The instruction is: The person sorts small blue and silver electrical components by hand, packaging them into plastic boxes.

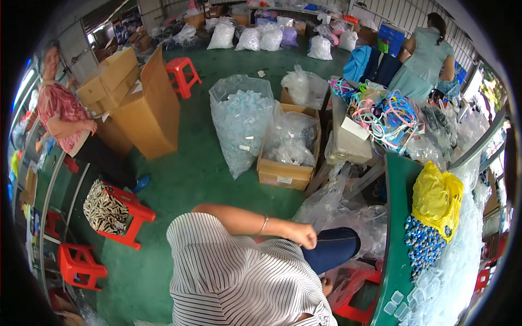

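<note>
My left hand (302, 236) is curled into a fist beside my dark blue trouser knee (331, 250), with a thin bracelet on its wrist. Nothing sticks out of that fist. Only a small part of my right hand (327, 286) shows below the knee, by a clear plastic bag (350, 280); its fingers are mostly hidden. To the right stands a green-topped table (399, 190). On it lie a yellow plastic bag (436, 195), a heap of small blue pieces (424, 242) and many clear plastic boxes (435, 288).
A large clear sack (234, 117) of pale blue pieces stands ahead beside a cardboard box (285, 174). Coloured cords (383, 114) are heaped nearby. Red stools (81, 266) and tall cartons (155, 108) are left. One person (62, 117) stands left, another (427, 60) far right.
</note>
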